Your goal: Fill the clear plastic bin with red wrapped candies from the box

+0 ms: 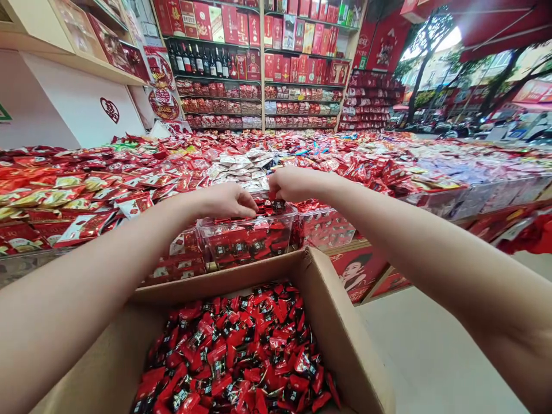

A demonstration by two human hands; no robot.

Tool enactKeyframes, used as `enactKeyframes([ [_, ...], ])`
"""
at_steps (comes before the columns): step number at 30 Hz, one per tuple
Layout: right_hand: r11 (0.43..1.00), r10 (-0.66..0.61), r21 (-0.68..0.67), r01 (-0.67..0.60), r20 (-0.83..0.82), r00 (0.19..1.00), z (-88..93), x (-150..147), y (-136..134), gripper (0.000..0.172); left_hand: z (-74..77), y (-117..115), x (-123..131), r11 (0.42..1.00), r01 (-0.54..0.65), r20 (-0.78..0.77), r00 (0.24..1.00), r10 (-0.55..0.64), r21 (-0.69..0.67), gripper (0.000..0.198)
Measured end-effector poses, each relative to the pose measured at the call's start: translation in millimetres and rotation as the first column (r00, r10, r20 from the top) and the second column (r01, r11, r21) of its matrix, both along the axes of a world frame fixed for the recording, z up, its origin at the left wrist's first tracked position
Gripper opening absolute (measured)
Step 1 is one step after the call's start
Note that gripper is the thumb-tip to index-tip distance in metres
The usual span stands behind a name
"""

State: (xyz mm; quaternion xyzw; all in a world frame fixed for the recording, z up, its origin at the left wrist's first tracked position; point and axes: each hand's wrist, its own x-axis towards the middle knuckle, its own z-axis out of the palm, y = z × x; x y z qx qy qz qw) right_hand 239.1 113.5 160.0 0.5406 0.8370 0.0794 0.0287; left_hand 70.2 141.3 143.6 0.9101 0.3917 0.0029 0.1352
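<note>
Both my arms reach forward over an open cardboard box (340, 333) full of red and black wrapped candies (241, 356). My left hand (228, 200) and my right hand (291, 183) are over a clear plastic bin (248, 238) holding the same red candies. Each hand has its fingers curled down, pinched on candies at the top of the pile in the bin. The fingertips are partly hidden among the wrappers.
A wide display counter (129, 178) of red and gold wrapped sweets spreads left and right. More clear bins (323, 227) line its front edge. Shelves (263, 63) of red boxes and bottles stand behind. Pale floor (431, 356) lies to the right; a street shows beyond.
</note>
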Motion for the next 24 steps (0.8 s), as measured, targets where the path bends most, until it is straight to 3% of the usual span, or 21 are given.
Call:
enactKeyframes([
  [3, 1.0, -0.008, -0.018, 0.007, -0.052, 0.999, -4.0, 3, -1, 0.024, -3.1, 21, 9, 0.977, 0.032, -0.155, 0.986, -0.065, -0.209, 0.029],
  [6, 1.0, 0.024, -0.005, -0.025, -0.071, 0.997, -8.3, 4, -2, 0.023, -10.7, 31, 15, 0.955, 0.024, -0.247, 0.964, -0.1, -0.294, 0.031],
  [15, 0.994, 0.084, -0.064, -0.091, -0.102, 0.991, -14.3, 3, 1, 0.025, -20.2, 28, 20, 0.949, 0.018, -0.245, 0.964, -0.1, -0.314, 0.035],
  [24, 0.908, 0.128, -0.396, -0.141, -0.059, 0.99, -19.4, -10, 34, 0.031, -24.9, 27, 14, 0.931, 0.032, -0.155, 0.983, -0.095, -0.363, 0.035],
])
